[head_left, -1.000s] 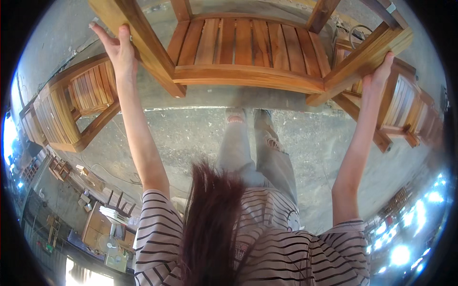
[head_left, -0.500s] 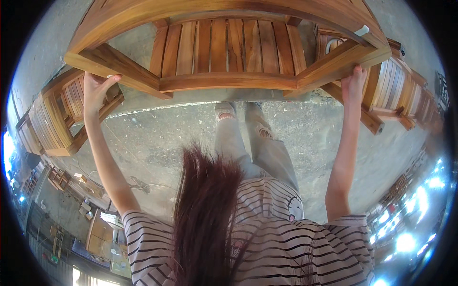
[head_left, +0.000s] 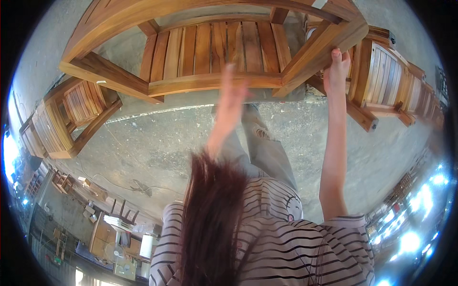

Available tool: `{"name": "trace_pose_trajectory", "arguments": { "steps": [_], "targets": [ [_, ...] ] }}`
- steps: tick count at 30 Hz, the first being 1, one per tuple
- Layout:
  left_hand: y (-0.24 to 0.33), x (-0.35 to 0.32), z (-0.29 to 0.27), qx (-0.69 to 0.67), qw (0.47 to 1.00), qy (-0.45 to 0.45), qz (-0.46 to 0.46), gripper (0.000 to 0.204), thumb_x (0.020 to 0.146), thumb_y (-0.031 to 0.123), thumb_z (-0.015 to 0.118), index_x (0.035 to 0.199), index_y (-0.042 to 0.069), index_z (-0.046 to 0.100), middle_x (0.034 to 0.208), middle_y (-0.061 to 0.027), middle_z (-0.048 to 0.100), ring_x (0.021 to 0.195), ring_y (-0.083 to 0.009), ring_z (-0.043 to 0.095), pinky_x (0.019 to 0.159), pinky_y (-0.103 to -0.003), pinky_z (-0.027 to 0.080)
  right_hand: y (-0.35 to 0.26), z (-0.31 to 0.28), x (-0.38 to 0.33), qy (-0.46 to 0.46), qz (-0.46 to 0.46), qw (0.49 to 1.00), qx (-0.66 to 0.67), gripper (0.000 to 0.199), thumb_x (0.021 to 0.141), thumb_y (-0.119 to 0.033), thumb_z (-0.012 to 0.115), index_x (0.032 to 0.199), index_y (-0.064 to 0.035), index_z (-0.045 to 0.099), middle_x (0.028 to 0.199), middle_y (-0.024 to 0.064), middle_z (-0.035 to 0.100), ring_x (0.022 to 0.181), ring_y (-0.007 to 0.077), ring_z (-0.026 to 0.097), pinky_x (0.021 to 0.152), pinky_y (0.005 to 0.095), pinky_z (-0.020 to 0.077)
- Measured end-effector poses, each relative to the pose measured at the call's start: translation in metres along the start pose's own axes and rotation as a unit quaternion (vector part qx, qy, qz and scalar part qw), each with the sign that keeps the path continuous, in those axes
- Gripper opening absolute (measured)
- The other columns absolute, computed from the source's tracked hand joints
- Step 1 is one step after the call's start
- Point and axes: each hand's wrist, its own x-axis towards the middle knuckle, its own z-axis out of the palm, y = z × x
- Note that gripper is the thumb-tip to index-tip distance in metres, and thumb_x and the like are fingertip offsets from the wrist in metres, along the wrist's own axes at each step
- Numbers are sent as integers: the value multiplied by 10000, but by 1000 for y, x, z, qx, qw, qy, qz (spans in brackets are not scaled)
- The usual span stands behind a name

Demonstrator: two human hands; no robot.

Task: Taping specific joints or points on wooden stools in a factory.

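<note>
A large wooden chair (head_left: 214, 83) with a slatted seat (head_left: 202, 50) fills the top of the view. Its arm pieces run out at both sides, and a curved bar crosses above the seat. My right hand (head_left: 337, 71) is closed at the end of the chair's right arm piece, some fingers hidden by the wood. Away from the left arm piece, my left hand (head_left: 229, 102) hovers in front of the seat's front rail, blurred by motion. Its fingers look stretched out and nothing shows in them. Whether it touches the rail I cannot tell.
More slatted wooden chairs stand at the left (head_left: 52, 126) and in a row at the right (head_left: 386, 78). My legs (head_left: 269, 152) are on the concrete floor (head_left: 157, 148) just before the chair. A cluttered workbench (head_left: 102, 233) with a fan is at lower left.
My left hand has let go of the chair's left arm piece and swung right to the middle. My right hand stays at the right arm piece. The chair has shifted slightly left in view.
</note>
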Motion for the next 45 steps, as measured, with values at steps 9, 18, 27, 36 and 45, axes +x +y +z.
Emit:
{"name": "trace_pose_trajectory", "arguments": {
  "steps": [9,18,27,36,45],
  "targets": [
    [-16,11,116,-15,997,-36,-63,801,912,100,399,1528,168,-109,1409,-292,429,585,-225,619,568,-310,505,-3,-2,2,0,-9,1000,27,595,793,-177,753,1291,-9,473,1212,57,576,1126,168,526,1002,334,389],
    [-12,-10,90,47,994,-58,-76,792,871,63,466,1539,110,43,1084,-139,704,538,-193,592,546,-299,469,2,0,0,32,-11,999,33,585,774,-205,782,1247,-21,492,1166,46,591,1093,148,532,991,317,380],
    [-5,21,83,342,923,138,106,156,767,238,761,905,166,762,1011,-5,665,1048,-218,546,889,-421,349,5,1,7,24,-31,999,24,534,789,-213,777,1212,-33,507,1144,37,605,1111,136,530,1010,315,363],
    [-28,56,76,412,904,95,65,208,701,366,799,893,287,790,1296,-48,548,1302,-309,360,974,-527,273,21,-6,31,36,-21,998,38,538,840,-325,754,1217,-24,516,1181,47,572,1111,168,521,972,337,417],
    [-42,47,84,420,895,137,65,215,612,332,821,825,334,789,1573,-204,183,1456,-434,73,988,-516,270,7,-9,5,-11,-22,1000,-1,612,846,-292,754,1311,-14,469,1250,55,556,1169,180,513,1025,334,388]
  ]
}}
